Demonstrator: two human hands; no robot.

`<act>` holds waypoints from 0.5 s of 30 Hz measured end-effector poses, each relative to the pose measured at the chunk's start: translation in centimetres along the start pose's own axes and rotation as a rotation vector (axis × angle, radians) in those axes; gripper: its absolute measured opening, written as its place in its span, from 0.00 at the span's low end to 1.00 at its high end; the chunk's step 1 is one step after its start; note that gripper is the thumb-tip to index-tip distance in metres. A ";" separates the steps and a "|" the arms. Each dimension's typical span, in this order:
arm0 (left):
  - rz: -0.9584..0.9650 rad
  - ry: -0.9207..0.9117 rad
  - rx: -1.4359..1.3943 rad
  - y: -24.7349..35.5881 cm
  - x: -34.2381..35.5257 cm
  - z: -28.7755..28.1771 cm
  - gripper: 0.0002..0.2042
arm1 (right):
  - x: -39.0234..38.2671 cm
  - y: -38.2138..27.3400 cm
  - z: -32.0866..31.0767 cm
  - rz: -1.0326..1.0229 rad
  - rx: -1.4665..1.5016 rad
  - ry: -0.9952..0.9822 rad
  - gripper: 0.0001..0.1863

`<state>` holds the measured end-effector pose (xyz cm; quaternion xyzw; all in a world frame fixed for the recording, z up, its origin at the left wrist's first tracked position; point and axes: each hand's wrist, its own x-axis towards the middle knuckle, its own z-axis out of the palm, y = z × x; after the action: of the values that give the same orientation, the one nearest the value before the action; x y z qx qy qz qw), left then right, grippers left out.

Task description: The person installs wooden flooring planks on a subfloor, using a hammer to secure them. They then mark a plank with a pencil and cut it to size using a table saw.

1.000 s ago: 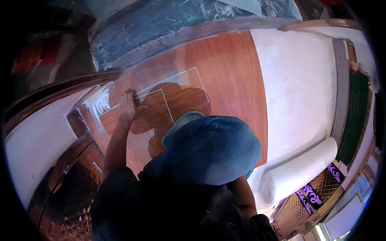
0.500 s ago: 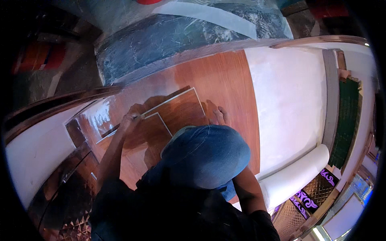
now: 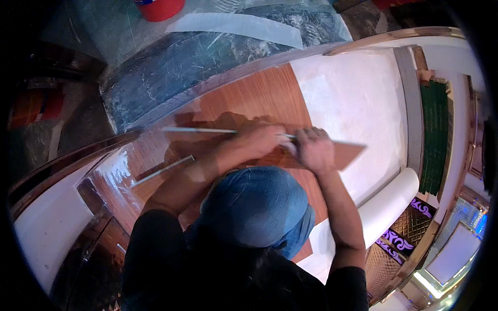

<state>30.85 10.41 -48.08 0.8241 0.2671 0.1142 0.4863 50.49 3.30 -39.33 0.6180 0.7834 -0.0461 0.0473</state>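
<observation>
A wood-look board (image 3: 350, 154) with a pale edge is raised on edge before my bent, denim-clad knee (image 3: 254, 207). My right hand (image 3: 316, 150) has its fingers curled over the board's top edge, towards the right. Close beside it, my left hand (image 3: 259, 141) grips the same edge; its fingers are partly smeared by motion. A second board with a pale edge (image 3: 165, 170) lies under my left forearm, mostly hidden. Beneath both is a reddish-brown wood-grain surface (image 3: 264, 93), with a shiny patch at its left.
White sheeting (image 3: 353, 98) covers the right side, ending in a white roll (image 3: 390, 207). A dark, dusty slab (image 3: 207, 62) with a pale strip (image 3: 238, 25) lies beyond. A red bucket (image 3: 161, 9) stands far off. Green slats (image 3: 434, 137) are at the right.
The board that lay flat has been lifted and moved right. My left hand has come across to beside my right, which now grips the edge. The view has shifted, showing more of the bucket.
</observation>
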 end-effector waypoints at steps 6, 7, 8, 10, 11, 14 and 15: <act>0.309 0.446 -0.046 0.7 6.8 1.1 0.07 | -14.8 14.7 1.9 0.683 0.095 -0.093 0.26; 0.213 0.479 -0.043 -0.8 7.5 1.0 0.08 | -18.0 17.4 2.7 0.849 0.177 -0.088 0.26; 0.143 0.502 -0.046 -3.7 8.3 2.0 0.09 | -20.5 19.5 4.0 1.005 0.270 -0.086 0.26; 0.067 0.491 0.061 -9.3 10.6 4.7 0.14 | -22.4 22.4 6.5 1.077 0.389 0.049 0.26; 0.070 0.457 0.165 -11.4 12.1 5.7 0.17 | -22.5 23.6 7.9 1.105 0.406 0.114 0.26; 0.083 0.403 0.382 -13.0 18.2 8.4 0.24 | -20.6 27.2 11.5 1.117 0.492 0.142 0.29; 0.087 0.397 0.445 -13.3 20.3 9.0 0.26 | -19.2 28.4 12.8 1.124 0.510 0.144 0.29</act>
<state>47.35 20.01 -65.56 0.8828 0.3396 0.2325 0.2267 82.75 -10.30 -49.94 0.9295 0.3036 -0.1580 -0.1378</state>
